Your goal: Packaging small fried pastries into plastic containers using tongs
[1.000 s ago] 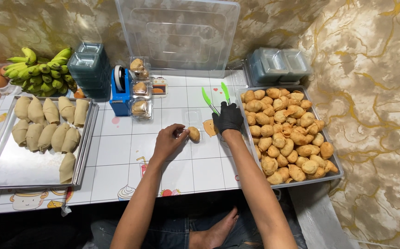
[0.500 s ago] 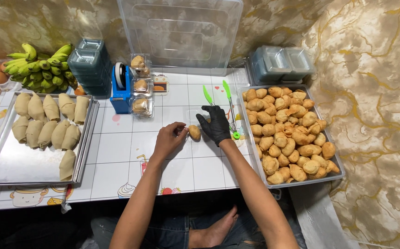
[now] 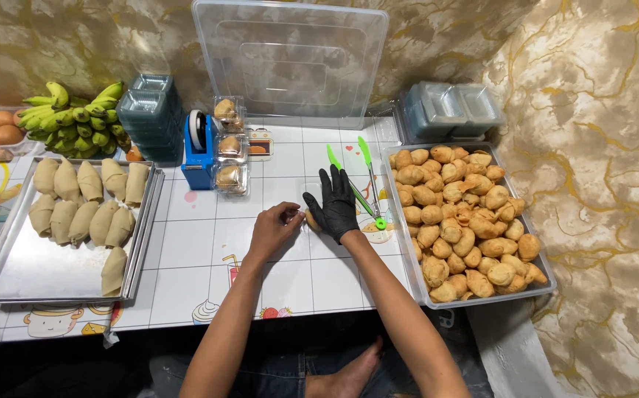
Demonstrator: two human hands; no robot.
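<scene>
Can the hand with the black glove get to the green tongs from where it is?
Probably yes. The gloved right hand lies flat on the table right beside the green tongs, which rest just past it towards the tray of fried pastries. Nothing stands between them.

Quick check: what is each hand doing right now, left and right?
Left hand: bare, fingers curled, pinching the fried pastry on the table.
Right hand: black glove, fingers spread flat, covering that pastry.

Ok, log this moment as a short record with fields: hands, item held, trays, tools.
left hand: bare left hand, fingertips at the pastry
right hand: black-gloved right hand, resting flat on the pastry
item: small fried pastry between both hands
right tray: clear tray heaped with fried pastries
left tray: metal tray with pale wrapped rolls
tools: green tongs beside glove
</scene>
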